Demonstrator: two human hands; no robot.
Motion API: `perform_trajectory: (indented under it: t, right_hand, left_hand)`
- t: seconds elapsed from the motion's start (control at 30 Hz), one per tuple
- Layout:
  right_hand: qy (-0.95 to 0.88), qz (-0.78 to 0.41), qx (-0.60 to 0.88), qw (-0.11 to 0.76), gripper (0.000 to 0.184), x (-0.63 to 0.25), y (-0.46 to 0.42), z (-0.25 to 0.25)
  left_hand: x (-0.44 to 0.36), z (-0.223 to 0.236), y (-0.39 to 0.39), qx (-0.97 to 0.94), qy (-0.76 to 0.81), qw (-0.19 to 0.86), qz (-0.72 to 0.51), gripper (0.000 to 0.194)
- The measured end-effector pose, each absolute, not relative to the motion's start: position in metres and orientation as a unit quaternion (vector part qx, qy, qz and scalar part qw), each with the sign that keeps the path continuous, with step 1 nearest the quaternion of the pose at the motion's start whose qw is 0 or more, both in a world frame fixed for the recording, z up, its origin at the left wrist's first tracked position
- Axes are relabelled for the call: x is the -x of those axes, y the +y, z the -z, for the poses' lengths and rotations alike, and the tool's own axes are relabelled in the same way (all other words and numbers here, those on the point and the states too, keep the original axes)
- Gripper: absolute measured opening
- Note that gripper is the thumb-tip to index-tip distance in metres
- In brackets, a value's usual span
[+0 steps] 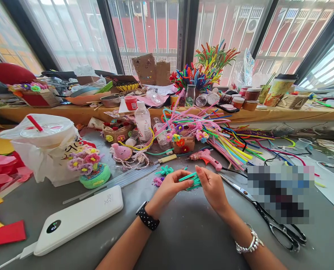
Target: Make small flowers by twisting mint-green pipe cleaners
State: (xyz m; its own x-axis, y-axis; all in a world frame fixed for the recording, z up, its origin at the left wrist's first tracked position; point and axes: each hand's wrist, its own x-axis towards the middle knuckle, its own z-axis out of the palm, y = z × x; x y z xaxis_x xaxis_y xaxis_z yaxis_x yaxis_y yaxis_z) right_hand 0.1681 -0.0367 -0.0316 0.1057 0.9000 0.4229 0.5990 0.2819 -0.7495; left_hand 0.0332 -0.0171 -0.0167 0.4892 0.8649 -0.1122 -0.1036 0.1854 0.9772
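A small bundle of teal pipe cleaners [194, 180] is held between both hands above the grey table. My left hand [171, 187] pinches its left end, thumb on top. My right hand [212, 187] grips the right end, with the thumb pointing up; its other fingers are partly hidden. Just behind the left hand lie a teal pipe-cleaner flower [166, 170] and a purple one [158, 181]. Close behind the right hand rests a pink glue gun [208, 158]. Large scissors [264, 213] lie to the right of the right hand, their blades pointing toward it.
At left are a white power bank [82, 219], a bagged drink cup [50, 146] and a green pot of flowers [95, 176]. Clear glue sticks [127, 178] lie behind the power bank. Loose coloured pipe cleaners [231, 150] spread behind the glue gun. A crowded ledge [79, 113] runs below the windows.
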Motion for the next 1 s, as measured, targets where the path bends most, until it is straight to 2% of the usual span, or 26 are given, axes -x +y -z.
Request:
perform_trajectory:
  t: [0.23, 0.4, 0.5, 0.7, 0.83, 1.0]
  right_hand:
    - [-0.671, -0.168, 0.569, 0.444, 0.042, -0.169, -0.036, 0.031]
    - [-0.714, -0.162, 0.544, 0.411, 0.044, -0.17, -0.036, 0.029]
    - [-0.716, -0.146, 0.546, 0.41, 0.044, -0.17, -0.036, 0.029]
    - [-0.713, -0.14, 0.551, 0.411, 0.042, -0.17, -0.037, 0.029]
    - [-0.717, -0.104, 0.554, 0.41, 0.043, -0.169, -0.038, 0.03]
    - [-0.716, -0.137, 0.545, 0.414, 0.044, -0.169, -0.037, 0.03]
  left_hand:
    - [-0.03, 0.021, -0.014, -0.539, 0.33, 0.712, -0.306, 0.034]
    - [-0.027, 0.024, -0.012, -0.613, 0.342, 0.655, -0.279, 0.026]
    - [-0.027, 0.025, -0.013, -0.64, 0.352, 0.63, -0.263, 0.029]
    - [-0.027, 0.026, -0.015, -0.572, 0.32, 0.722, -0.223, 0.03]
    - [-0.026, 0.028, -0.014, -0.546, 0.335, 0.735, -0.224, 0.028]
    - [-0.027, 0.028, -0.013, -0.533, 0.355, 0.735, -0.225, 0.026]
